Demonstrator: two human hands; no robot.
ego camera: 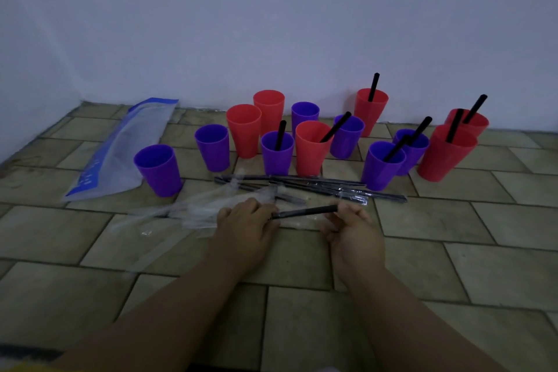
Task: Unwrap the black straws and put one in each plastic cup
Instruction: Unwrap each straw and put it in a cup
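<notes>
Between both hands lies a black straw, held level just above the tiled floor. My left hand grips its left end, where clear wrapper trails off; my right hand pinches its right end. Beyond them, several wrapped black straws lie in a row on the floor. Red and purple plastic cups stand behind. Several cups on the right hold a straw, such as a red cup and a purple cup. Cups on the left, such as a purple cup and a red cup, hold none.
Crumpled clear wrappers lie left of my left hand. A flat blue-and-clear plastic bag rests at the left beside the cups. A pale wall rises right behind the cups. Bare tiles stretch to the right of the cups.
</notes>
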